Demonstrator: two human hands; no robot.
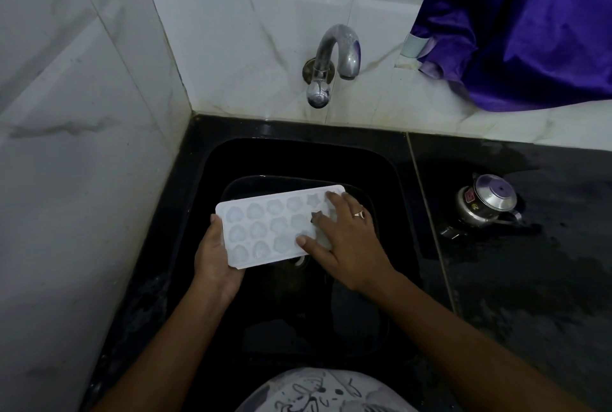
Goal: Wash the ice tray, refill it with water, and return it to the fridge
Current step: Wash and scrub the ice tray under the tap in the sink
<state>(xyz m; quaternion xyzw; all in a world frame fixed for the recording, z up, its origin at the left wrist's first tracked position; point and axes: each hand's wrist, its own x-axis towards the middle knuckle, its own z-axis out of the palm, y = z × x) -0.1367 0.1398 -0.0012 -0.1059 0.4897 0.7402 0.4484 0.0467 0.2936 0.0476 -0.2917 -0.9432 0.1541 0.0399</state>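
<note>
One ice tray [265,229], white, over the black sink [298,160], 6 o'clock from the single tap [331,60]. Two hands: the left hand [215,259] grips the tray's 9 o'clock end, thumb on the edge. The right hand [344,239] lies flat with fingers spread on the 3 o'clock end. One steel pot [486,203] at 3 o'clock on the black counter [530,279]. White marbled tiles [82,113]. One purple cloth [530,24] at 1 o'clock, cut off. The tray's right-end cells are hidden.

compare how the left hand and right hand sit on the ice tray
The left hand grips the ice tray by its end from below; the right hand rests flat on top, fingers spread. The right hand wears a ring; the left hand shows none. Both touch the tray over the sink.
</note>
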